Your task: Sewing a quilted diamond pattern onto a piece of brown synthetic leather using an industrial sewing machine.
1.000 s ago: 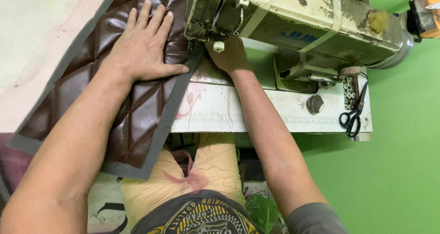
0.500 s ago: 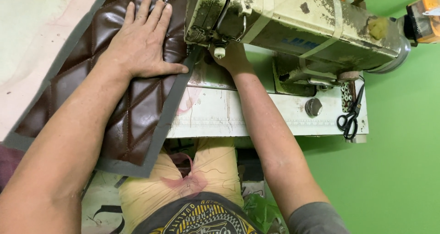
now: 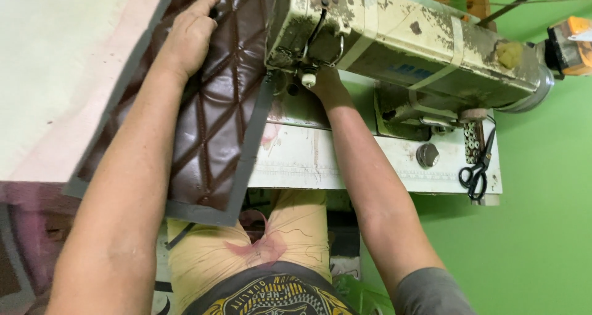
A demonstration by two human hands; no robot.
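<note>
Fingers of the left hand (image 3: 190,39) press flat on the quilted panel (image 3: 213,114) left of the machine (image 3: 401,44); the right hand (image 3: 325,84) reaches under its head, fingers hidden, grip unclear, risking a needle prick or skewed seam

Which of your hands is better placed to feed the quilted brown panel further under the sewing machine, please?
Probably the left hand: it lies flat on the quilted brown panel, while the right hand is tucked under the sewing machine head.

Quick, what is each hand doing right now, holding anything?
Left hand: open, pressed flat on the brown quilted panel, gripping nothing.
Right hand: tucked under the sewing machine head; cannot tell whether it holds anything.
</note>
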